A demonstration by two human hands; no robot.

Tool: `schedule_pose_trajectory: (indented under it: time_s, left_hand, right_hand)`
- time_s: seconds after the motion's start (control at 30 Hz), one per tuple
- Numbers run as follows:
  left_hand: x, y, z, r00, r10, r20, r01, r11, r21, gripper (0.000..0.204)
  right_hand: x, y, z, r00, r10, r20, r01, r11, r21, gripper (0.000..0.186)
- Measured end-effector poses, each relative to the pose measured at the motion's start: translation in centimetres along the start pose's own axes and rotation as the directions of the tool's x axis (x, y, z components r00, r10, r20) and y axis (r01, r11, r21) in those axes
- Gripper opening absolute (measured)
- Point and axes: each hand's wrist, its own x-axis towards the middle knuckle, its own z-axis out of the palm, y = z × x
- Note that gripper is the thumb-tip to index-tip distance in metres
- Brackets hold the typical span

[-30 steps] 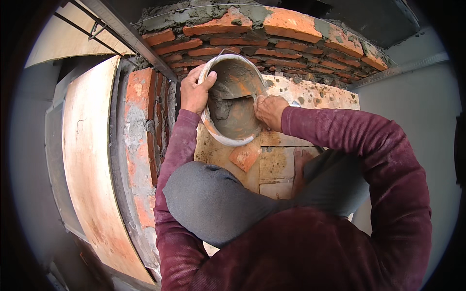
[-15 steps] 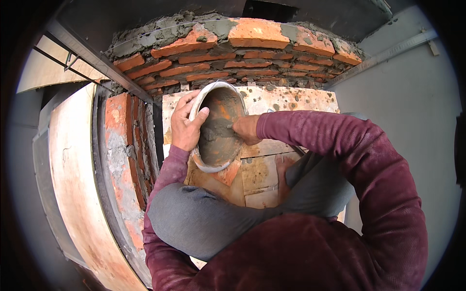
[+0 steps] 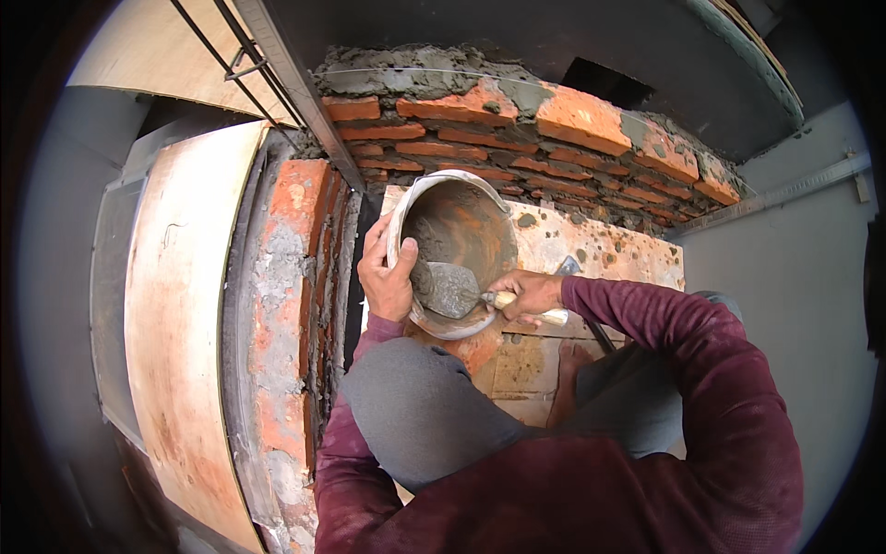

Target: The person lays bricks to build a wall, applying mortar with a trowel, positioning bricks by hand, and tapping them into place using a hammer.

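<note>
A round bucket (image 3: 503, 208) stands tilted between my hands, its inner wall smeared with grey mortar. My left hand (image 3: 386, 277) grips its left rim, thumb over the edge and fingers around the outside. In my right hand (image 3: 531, 295) is the pale handle of a trowel (image 3: 452, 290). The trowel's blade, coated in wet mortar, lies inside the bucket near its lower side. Part of an orange brick (image 3: 475, 349) shows beneath the bucket.
Ahead runs a low brick wall (image 3: 581, 120) with fresh mortar on top and a string along it. A brick pier (image 3: 291, 249) and a plywood sheet (image 3: 189, 314) stand at left. Mortar-spattered boards (image 3: 600, 245) lie before the wall. Another flat-bladed tool (image 3: 568, 267) lies beyond my right hand.
My right hand has drawn back toward me and right, bringing the trowel's blade and handle into sight. The view has turned, and the bucket appears further right, still held by my left hand.
</note>
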Motion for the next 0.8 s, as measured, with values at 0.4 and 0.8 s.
schedule_pose_trajectory:
  time_s: [0.4, 0.8]
  left_hand:
    - [-2.7, -6.7, -6.2, 0.898, -0.410, -0.158, 0.233, 0.750, -0.619, 0.046]
    - [-1.9, -6.7, -6.8, 0.873, -0.454, -0.177, 0.261, 0.742, -0.617, 0.039]
  right_hand:
    - [-11.5, -19.5, -4.4, 0.981, -0.131, -0.142, 0.123, 0.990, -0.062, 0.023]
    - [0.3, -30.8, -12.4, 0.695, -0.699, -0.169, -0.319, -0.089, -0.944, 0.013]
